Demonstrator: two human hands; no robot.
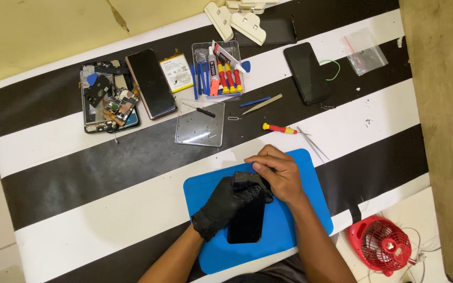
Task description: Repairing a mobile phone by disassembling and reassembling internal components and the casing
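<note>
**Two hands on a black phone over a blue mat**

Two broad black stripes and white bands run across the table (79,173), the largest thing in view. On it, near the person, lies a blue mat (294,220) with rounded corners. A black phone (247,222) rests lengthwise on the mat, its far end under both hands.

A small red fan (381,243) sits off the table's near right corner. Farther back, a second dark phone (306,72) lies at a slant beside a green loop of wire. A clear plastic bag (364,52) with a red strip lies past it on a white band. At the back left, an opened phone body (103,99) shows its circuit boards, a dark screen panel (150,84) leans over it, and a white rectangular battery (176,72) with a printed label lies just beside that. A clear tray (218,68) holds red-and-yellow screwdrivers, blue tools and a white glue tube. A clear flat lid (200,126) lies in front of it. One red-and-yellow screwdriver (279,128) lies loose near metal tweezers (313,144).

The left hand (226,204), in a black glove, is clamped over the phone's upper part, fingers curled around its edge. The bare right hand (276,175) arches above the phone's top end, fingertips pressed together on it.
</note>
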